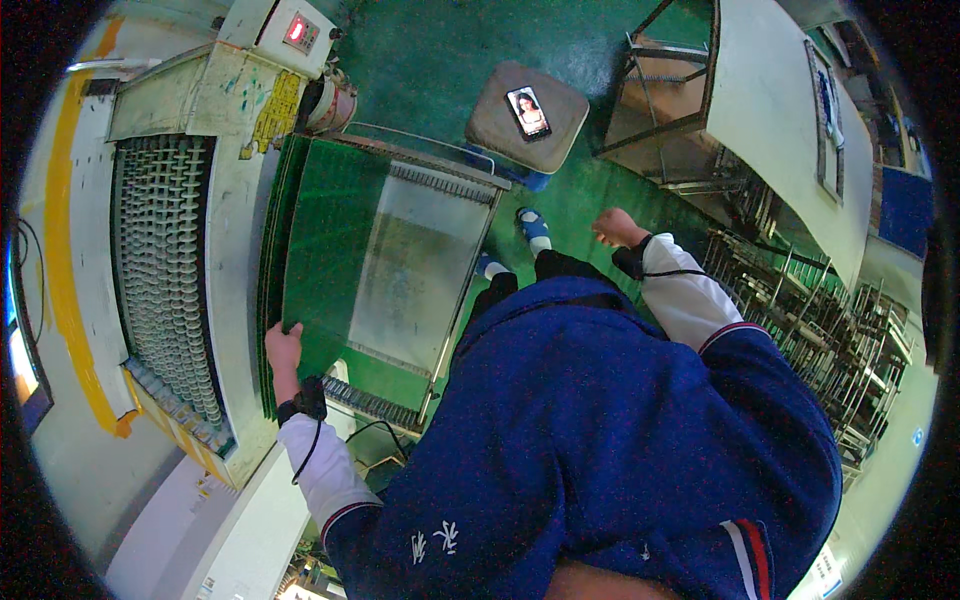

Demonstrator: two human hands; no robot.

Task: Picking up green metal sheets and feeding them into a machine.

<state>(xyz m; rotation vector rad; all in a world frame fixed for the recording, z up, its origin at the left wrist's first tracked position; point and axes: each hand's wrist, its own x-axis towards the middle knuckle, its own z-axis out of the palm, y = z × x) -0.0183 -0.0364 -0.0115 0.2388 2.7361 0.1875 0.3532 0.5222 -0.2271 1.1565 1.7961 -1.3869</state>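
1. Far left: a lit monitor (24,345), partly cut off by the edge of view.
2. Beside it stood a pale machine (240,230), its opening filled with close rows of rollers (165,280).
3. Left hand (283,350) was at the near edge of the green panels, thumb and fingers curled there; I could not tell whether it gripped one.
4. Control box (290,38) sat atop the machine's far end, red display glowing.
5. Green panels (335,220) were layered close together in a metal rack (445,185) with toothed rails, just beside the machine.
6. Past the rack, a worn-topped stool (490,115) bore a phone (528,112), screen lit.
7. Right hand (618,228) was released, fingers loosely bent, over the green floor (590,185), well apart from the panels.
8. Far right: metal stands (800,320) crowded together beneath a large pale board (770,120).
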